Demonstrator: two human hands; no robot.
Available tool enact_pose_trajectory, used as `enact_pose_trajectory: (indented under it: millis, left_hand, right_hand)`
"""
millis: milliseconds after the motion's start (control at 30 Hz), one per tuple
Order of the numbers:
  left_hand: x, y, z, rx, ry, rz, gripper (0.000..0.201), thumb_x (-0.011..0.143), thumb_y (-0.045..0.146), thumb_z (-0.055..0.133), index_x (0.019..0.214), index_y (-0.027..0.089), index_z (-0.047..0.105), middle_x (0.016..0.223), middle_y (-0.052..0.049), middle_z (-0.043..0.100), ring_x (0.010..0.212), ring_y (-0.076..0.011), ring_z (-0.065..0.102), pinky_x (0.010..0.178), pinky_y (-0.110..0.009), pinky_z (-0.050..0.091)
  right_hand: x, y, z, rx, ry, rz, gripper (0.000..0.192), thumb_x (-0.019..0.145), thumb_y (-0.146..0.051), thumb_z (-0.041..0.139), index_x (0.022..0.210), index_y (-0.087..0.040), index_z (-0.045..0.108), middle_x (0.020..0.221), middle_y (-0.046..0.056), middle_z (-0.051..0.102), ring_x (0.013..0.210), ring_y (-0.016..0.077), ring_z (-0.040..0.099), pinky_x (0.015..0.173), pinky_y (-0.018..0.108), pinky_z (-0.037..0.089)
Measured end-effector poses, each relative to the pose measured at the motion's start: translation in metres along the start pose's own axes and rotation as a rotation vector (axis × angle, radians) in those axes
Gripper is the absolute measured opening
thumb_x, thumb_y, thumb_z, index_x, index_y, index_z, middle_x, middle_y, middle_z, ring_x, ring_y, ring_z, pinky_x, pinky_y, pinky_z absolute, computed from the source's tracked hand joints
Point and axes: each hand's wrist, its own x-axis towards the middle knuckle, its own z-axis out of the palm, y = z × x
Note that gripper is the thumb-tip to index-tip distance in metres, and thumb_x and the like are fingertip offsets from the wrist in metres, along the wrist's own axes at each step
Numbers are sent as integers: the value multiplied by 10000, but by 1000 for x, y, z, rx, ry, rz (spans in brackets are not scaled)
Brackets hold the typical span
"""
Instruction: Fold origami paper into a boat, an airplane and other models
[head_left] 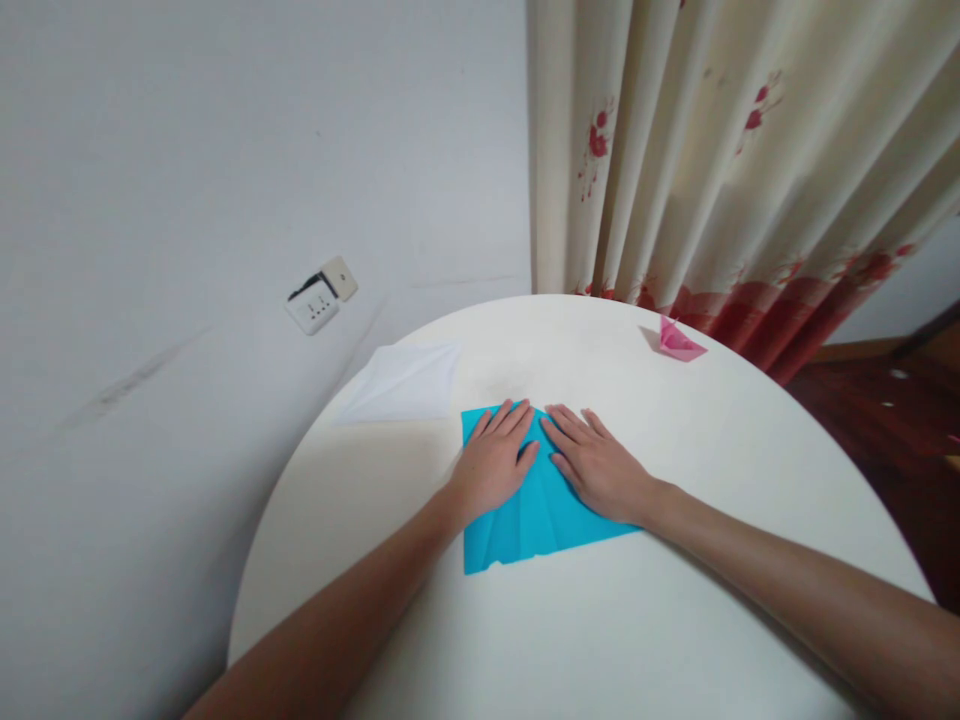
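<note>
A sheet of blue paper (517, 520) lies on the white round table (570, 640), with crease lines across it and small notches along its near edge. My left hand (496, 455) rests flat on the sheet's left part, fingers stretched toward the far edge. On the right part lies my right hand (592, 460), palm down and fingers extended. A narrow strip of blue shows between the two hands. Both hands cover much of the paper, so its far right edge is hidden.
A folded pink paper boat (681, 343) stands near the table's far right edge. White paper (405, 385) lies at the far left. Behind are a wall with a socket (313, 306) and a flowered curtain (675, 150).
</note>
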Motion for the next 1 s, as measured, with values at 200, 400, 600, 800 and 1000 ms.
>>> enact_pose_trajectory:
  millis: [200,400,600,800,1000]
  left_hand:
    - [-2,-2,0,27,-34,94,547,1059,439,316,1577,263,314,1654,-33,300,1558,-261,178,1246,-541,194]
    - [-3,-1,1,47,-29,78,568,1059,459,314,1590,261,279,1661,-28,286,1560,-269,168,1246,-542,193]
    - [-4,0,1,42,-35,47,575,1052,488,322,1587,280,289,1660,-10,288,1555,-298,176,1235,-583,201]
    - [-1,-1,1,29,9,-83,572,1045,498,327,1565,263,347,1651,-17,309,1540,-339,215,1217,-630,212]
    - [1,-4,4,40,56,-159,549,1033,483,368,1543,280,392,1644,-39,326,1526,-375,240,1201,-669,203]
  right_hand:
    - [1,1,-1,-6,-11,-2,598,1068,-415,282,1590,-123,297,1649,142,278,1534,276,233,1242,544,225]
    - [1,2,0,-9,-20,-10,607,1068,-421,278,1590,-110,293,1652,145,267,1534,281,234,1242,542,223]
    - [1,3,1,-3,-4,-13,605,1068,-425,280,1593,-124,290,1651,139,273,1535,280,231,1236,548,231]
    - [1,2,-1,-10,-18,-3,598,1069,-427,278,1582,-121,322,1652,142,268,1532,285,239,1236,544,232]
    - [1,2,-1,-5,-12,-6,592,1066,-423,290,1583,-138,324,1650,141,275,1533,277,238,1238,549,228]
